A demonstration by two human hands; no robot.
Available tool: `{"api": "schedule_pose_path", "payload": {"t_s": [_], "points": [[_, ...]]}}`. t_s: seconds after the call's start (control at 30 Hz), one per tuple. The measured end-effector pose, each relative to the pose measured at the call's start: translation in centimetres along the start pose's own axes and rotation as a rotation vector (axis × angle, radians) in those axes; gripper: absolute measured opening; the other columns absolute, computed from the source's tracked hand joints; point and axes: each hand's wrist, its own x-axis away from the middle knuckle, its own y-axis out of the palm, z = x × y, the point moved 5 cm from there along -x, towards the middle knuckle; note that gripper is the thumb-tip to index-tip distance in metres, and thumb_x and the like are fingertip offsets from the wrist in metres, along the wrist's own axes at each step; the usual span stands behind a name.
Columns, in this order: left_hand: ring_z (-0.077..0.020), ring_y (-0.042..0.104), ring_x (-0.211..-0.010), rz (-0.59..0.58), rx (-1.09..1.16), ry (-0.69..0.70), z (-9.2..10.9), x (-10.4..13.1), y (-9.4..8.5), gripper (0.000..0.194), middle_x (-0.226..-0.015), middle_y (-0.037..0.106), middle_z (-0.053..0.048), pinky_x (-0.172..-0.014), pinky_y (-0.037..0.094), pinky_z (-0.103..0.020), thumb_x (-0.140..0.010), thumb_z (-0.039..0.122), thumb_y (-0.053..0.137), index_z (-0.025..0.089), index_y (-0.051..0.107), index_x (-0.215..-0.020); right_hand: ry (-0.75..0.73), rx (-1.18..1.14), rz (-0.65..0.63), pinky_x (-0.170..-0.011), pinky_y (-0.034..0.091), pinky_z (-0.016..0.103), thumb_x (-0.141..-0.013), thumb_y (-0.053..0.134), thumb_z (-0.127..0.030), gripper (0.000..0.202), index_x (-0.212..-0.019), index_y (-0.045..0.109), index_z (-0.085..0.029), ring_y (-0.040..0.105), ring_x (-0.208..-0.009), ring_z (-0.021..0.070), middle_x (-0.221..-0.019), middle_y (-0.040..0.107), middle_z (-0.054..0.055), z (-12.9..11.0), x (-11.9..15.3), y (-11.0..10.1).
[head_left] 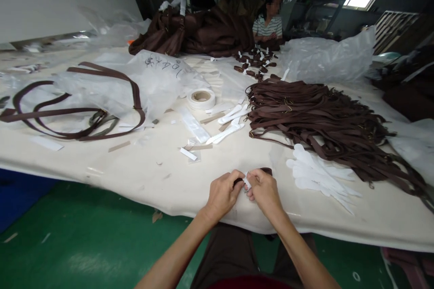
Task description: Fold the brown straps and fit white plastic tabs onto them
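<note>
1. L. hand (222, 193): fingers curled nearly closed, small gap btwn thumb & index; short brown strap (266, 170) held, fingertips at white pc. (247, 182).
2. R. hand (263, 189): closed in a pinch; white pc. gripped btwn thumb & fingers. Exact contact w/ strap hidden.
3. Loc. of short brown strap & white pc.: at nr. edge of cream-covered tbl. (162, 167), btwn both hands; strap partly seen beyond R. hand.
4. R. side: lg. pile of brown straps (315, 122) noted; fan of white strips (315, 169) laid just beside it, nr. side.
5. Ctr.: tape roll (201, 98) lying flat; white-wrapped pcs. (230, 122) & clear sleeve (194, 125) placed nr. it.
6. L. side: long looped straps (77, 110) lying partly on plastic bag (159, 76), marked w/ handwriting.
7. Far side: brown bags (203, 34) heaped; small brown loops w/ white tabs (256, 63) scattered nr. person in striped top (267, 25). Lg. clear plastic (325, 58) bunched to R.
</note>
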Motion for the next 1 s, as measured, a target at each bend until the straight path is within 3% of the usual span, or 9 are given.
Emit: {"api": "schedule_pose_path", "payload": {"t_s": [0.2, 0.37, 0.57, 0.7, 0.77, 0.83, 0.93, 1.0], "points": [[-0.0173, 0.068, -0.086, 0.009, -0.014, 0.018, -0.2, 0.1, 0.0, 0.013, -0.093, 0.072, 0.001, -0.076, 0.047, -0.026, -0.093, 0.025, 0.052, 0.026, 0.059, -0.103, -0.029, 0.192, -0.073, -0.038, 0.045, 0.019, -0.084, 0.051, -0.026, 0.016, -0.073, 0.061, -0.02, 0.062, -0.046, 0.0143, -0.056, 0.06, -0.003, -0.1, -0.3, -1.1], [-0.0168, 0.068, -0.084, 0.041, -0.01, 0.049, -0.2, 0.1, -0.2, 0.011, -0.093, 0.072, 0.001, -0.074, 0.047, -0.026, -0.093, 0.027, 0.052, 0.026, 0.057, -0.102, -0.006, 0.188, -0.017, -0.04, 0.043, 0.019, -0.087, 0.048, -0.022, 0.016, -0.076, 0.058, -0.02, 0.061, -0.045, 0.0137, -0.053, 0.058, -0.003, 0.4, 0.1, -0.5], [-0.0171, 0.066, -0.082, 0.031, -0.014, 0.062, -0.3, 0.1, -0.4, 0.012, -0.089, 0.071, 0.0, -0.074, 0.047, -0.026, -0.093, 0.028, 0.05, 0.026, 0.059, -0.101, -0.144, 0.266, 0.057, -0.045, 0.035, 0.022, -0.085, 0.048, -0.012, 0.018, -0.07, 0.055, -0.02, 0.049, -0.038, 0.0118, -0.045, 0.048, -0.005, -0.5, -0.3, 0.1], [-0.0168, 0.066, -0.081, 0.02, 0.001, 0.063, -0.3, 0.1, -0.5, 0.012, -0.089, 0.071, 0.001, -0.074, 0.047, -0.027, -0.093, 0.027, 0.051, 0.026, 0.06, -0.1, -0.245, 0.37, -0.004, -0.054, 0.038, 0.023, -0.09, 0.047, -0.018, 0.024, -0.071, 0.061, -0.02, 0.055, -0.051, 0.013, -0.059, 0.059, -0.001, -1.6, -0.6, -1.2], [-0.0169, 0.066, -0.08, 0.018, 0.005, 0.067, -0.2, 0.0, -0.5, 0.011, -0.088, 0.071, 0.001, -0.073, 0.046, -0.027, -0.093, 0.028, 0.051, 0.026, 0.06, -0.099, -0.39, 0.509, -0.026, -0.068, 0.043, 0.025, -0.092, 0.048, -0.02, 0.022, -0.084, 0.068, -0.021, 0.062, -0.074, 0.0162, -0.083, 0.067, 0.003, -2.8, -0.8, -2.0], [-0.0169, 0.066, -0.079, 0.013, 0.006, 0.067, -0.2, -0.1, -0.6, 0.011, -0.087, 0.07, 0.001, -0.073, 0.046, -0.027, -0.093, 0.028, 0.051, 0.025, 0.06, -0.099, -0.547, 0.627, -0.137, -0.08, 0.043, 0.028, -0.091, 0.051, -0.018, 0.02, -0.095, 0.07, -0.023, 0.06, -0.095, 0.0189, -0.099, 0.066, 0.005, -3.9, -1.0, -1.9], [-0.017, 0.066, -0.081, -0.004, 0.012, 0.052, -0.4, -0.1, -0.5, 0.009, -0.088, 0.071, 0.002, -0.075, 0.047, -0.027, -0.092, 0.027, 0.05, 0.025, 0.058, -0.097, -0.685, 0.714, -0.366, -0.08, 0.042, 0.027, -0.09, 0.054, -0.013, 0.018, -0.086, 0.069, -0.022, 0.057, -0.095, 0.0177, -0.091, 0.064, 0.003, -4.6, -1.5, -1.1], [-0.0172, 0.067, -0.081, -0.017, 0.02, 0.04, -0.5, 0.0, -0.3, 0.007, -0.089, 0.071, 0.002, -0.075, 0.047, -0.028, -0.092, 0.028, 0.05, 0.025, 0.056, -0.097, -0.707, 0.701, -0.393, -0.077, 0.043, 0.027, -0.09, 0.057, -0.015, 0.017, -0.078, 0.067, -0.02, 0.056, -0.089, 0.0167, -0.083, 0.062, 0.002, -4.8, -2.1, -0.8]]}}
